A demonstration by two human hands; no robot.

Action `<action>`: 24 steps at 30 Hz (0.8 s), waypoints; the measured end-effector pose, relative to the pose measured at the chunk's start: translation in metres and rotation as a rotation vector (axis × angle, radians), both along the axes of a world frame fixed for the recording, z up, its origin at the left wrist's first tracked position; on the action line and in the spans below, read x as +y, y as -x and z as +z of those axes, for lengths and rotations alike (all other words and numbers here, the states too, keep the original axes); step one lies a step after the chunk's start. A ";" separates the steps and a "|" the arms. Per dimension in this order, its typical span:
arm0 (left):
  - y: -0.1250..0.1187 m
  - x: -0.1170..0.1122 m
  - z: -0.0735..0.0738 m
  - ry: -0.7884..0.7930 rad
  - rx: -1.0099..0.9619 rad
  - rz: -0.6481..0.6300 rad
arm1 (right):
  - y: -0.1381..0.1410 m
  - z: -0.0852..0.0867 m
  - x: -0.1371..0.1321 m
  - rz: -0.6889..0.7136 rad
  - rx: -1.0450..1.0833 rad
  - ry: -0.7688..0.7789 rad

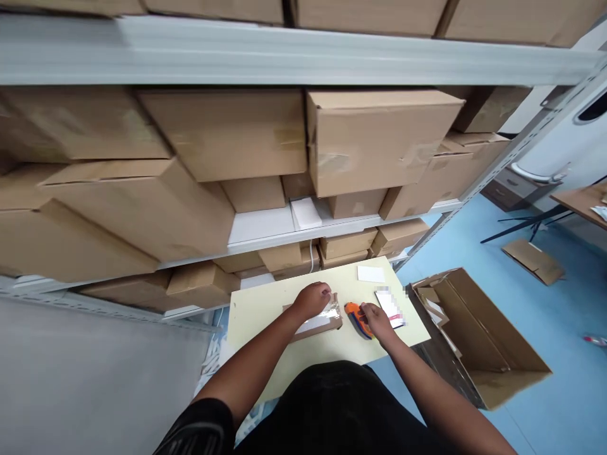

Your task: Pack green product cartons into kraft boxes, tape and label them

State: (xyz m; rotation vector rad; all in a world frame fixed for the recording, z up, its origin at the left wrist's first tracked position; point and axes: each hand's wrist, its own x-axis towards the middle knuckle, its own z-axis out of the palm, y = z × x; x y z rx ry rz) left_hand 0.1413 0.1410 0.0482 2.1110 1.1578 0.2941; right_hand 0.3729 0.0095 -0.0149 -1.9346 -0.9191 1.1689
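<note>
A flat brown cardboard box (313,332) lies on the pale table, with a white label and glossy clear tape (333,309) across its right end. Above that box my left hand (313,299) is closed, fingertips pinched together; what they hold, if anything, is too small to make out. My right hand (377,319) has its fingers closed at the side of an orange-and-blue tape dispenser (356,317), just right of the box. A white printed sheet or packet (389,308), partly blurred out, lies beyond my right hand. Farther back is a white card (370,273).
Shelving with several cardboard boxes (379,142) rises behind the table (265,303). A large open carton (488,328), with smaller packages inside, stands at the table's right. Flattened cardboard (533,260) lies on the blue floor, near a brown desk (583,205).
</note>
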 end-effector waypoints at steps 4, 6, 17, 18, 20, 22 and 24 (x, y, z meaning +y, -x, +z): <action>-0.095 0.032 -0.024 0.001 0.187 -0.158 | -0.041 -0.004 0.004 0.020 0.188 -0.005; -0.140 0.046 -0.042 0.025 0.234 -0.197 | -0.058 -0.006 0.002 0.043 0.238 0.005; -0.244 0.086 -0.129 -0.011 0.435 -0.354 | -0.116 -0.009 -0.016 -0.039 0.390 0.073; -0.244 0.087 -0.132 -0.021 0.443 -0.364 | -0.120 -0.010 -0.017 -0.047 0.390 0.078; -0.243 0.090 -0.135 -0.040 0.454 -0.383 | -0.125 -0.013 -0.017 -0.062 0.392 0.087; -0.242 0.093 -0.137 -0.052 0.462 -0.404 | -0.128 -0.017 -0.015 -0.080 0.402 0.094; -0.242 0.096 -0.137 -0.058 0.470 -0.428 | -0.130 -0.021 -0.014 -0.090 0.414 0.097</action>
